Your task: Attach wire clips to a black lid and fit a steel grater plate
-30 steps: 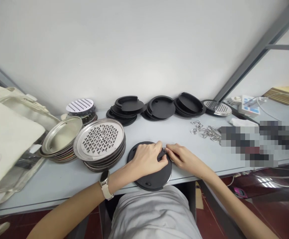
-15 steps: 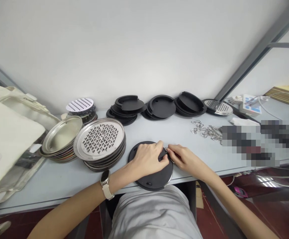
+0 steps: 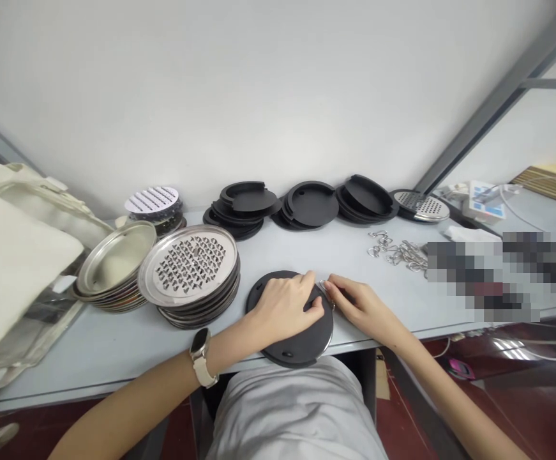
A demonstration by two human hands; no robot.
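Observation:
A black round disc [image 3: 297,342] with a shiny metal edge lies flat near the front of the table. My left hand [image 3: 285,303] rests across its top, fingers curled over the far right part of the rim; their tips are partly hidden. At that rim my right hand [image 3: 357,301] pinches a small bent metal wire clip [image 3: 324,285] between thumb and forefinger. Whether the clip is hooked into the disc I cannot tell. Several similar metal clips [image 3: 405,252] lie in a loose pile farther right.
To the left stand a stack of metal grater discs [image 3: 191,265], a stack of round metal plates [image 3: 117,255] and a pale fabric bag [image 3: 19,255]. Stacked black discs [image 3: 313,204] line the wall, with a grater disc [image 3: 421,206] at their right. A slanted metal post [image 3: 488,102] rises at right.
My right hand has shifted slightly right, away from the left fingers, and more of the wire clip shows. My left hand stays on the disc.

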